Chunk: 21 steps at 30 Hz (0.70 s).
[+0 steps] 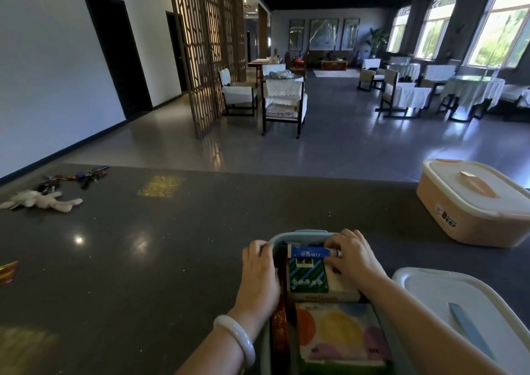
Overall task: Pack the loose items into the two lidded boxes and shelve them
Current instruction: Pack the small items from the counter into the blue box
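Blue box (304, 233) open at near table (172, 231) edge, already packed with cartons. Left hand (259, 274) grips its left rim. Right hand (352, 257) pinches a tube (308, 251) lying across the far end inside. Its lid (447, 288) lies just right. Pink box (473, 217) lidded, far right. Keys (86, 175) and plush toy (43, 199) loose, far left.

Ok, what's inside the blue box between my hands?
In the blue box: a blue tube, a green striped packet on a white box, a pastel-spotted pack and a red-gold strip along the left wall. Anything beneath them is covered.
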Tool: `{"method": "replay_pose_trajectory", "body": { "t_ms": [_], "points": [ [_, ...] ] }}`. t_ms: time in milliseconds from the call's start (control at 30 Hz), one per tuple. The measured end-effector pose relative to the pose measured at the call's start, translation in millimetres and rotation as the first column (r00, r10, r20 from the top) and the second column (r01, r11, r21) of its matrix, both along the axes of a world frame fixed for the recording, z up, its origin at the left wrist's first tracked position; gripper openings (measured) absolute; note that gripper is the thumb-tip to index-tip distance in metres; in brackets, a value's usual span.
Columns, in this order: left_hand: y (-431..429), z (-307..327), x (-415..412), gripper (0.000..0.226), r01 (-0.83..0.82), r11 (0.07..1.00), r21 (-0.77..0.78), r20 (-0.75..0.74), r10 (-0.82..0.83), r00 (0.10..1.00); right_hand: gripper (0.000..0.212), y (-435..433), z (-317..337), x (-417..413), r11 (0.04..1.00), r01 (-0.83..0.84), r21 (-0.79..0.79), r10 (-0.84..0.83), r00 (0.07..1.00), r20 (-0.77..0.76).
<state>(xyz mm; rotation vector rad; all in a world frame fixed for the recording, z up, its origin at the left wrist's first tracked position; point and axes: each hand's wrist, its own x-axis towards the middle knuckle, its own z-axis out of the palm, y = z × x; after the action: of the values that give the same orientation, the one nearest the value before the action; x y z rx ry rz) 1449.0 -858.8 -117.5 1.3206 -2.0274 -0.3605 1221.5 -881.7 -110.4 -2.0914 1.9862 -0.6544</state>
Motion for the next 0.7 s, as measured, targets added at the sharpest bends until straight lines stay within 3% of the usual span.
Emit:
{"method": "replay_pose_trajectory", "body": {
  "t_ms": [700],
  "points": [
    [-1.6,-3.5,-0.7,0.046,-0.023,1.0,-0.02,0.011,0.024,1.0,0.02,5.1,1.8,-0.2,1.0,-0.006,0.017,0.006,0.999,0.044]
  ]
}}
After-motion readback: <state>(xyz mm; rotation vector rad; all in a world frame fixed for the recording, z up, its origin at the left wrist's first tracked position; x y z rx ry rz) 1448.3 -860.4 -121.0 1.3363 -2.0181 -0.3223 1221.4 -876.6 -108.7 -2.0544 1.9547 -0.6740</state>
